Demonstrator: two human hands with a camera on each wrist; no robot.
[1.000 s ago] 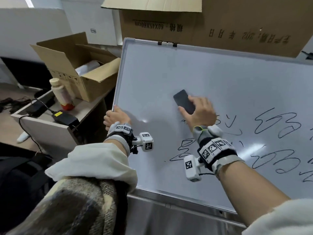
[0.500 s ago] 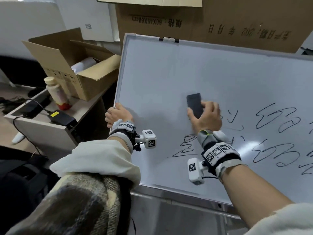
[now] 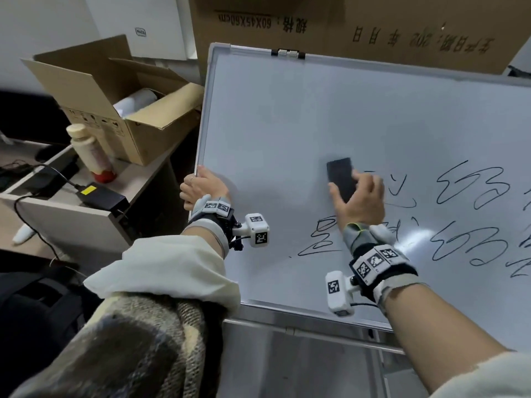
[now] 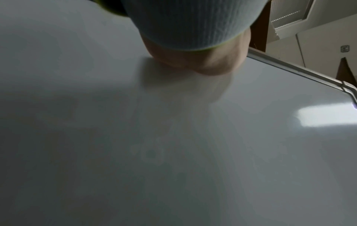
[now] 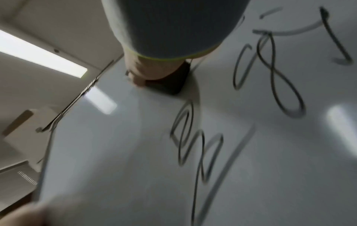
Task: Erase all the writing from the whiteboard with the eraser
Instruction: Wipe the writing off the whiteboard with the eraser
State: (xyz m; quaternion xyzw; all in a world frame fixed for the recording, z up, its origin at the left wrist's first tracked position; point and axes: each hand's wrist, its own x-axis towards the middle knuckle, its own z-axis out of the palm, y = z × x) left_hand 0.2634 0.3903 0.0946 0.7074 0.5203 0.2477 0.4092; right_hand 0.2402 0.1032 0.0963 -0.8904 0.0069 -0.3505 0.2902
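Two hands are on the whiteboard (image 3: pixel 330 116) in the head view. Left hand (image 3: pixel 201 188) grips the board's left edge, fingers curled round the frame. Right hand (image 3: pixel 360 198) holds the black eraser (image 3: pixel 340 176) flat against the board, fingers wrapped over its lower end, just left of the black writing (image 3: pixel 471 214) that fills the lower right part. Upper and left areas of the board look wiped. Off to the left there's a desk (image 3: pixel 86 214) with an open cardboard box (image 3: pixel 115 90), a bottle (image 3: pixel 90 152) with a red base and a black power adapter (image 3: pixel 100 195).

Left wrist view: mostly bare board surface (image 4: pixel 173 145), the heel of the left hand (image 4: pixel 203 64) resting on it beside the metal frame (image 4: pixel 299 71); fingers are out of sight here.

Right wrist view is blurry: the right hand (image 5: pixel 152 68) presses the eraser (image 5: pixel 173 85) on the board, with loops of writing (image 5: pixel 270 73) just beside and below it.
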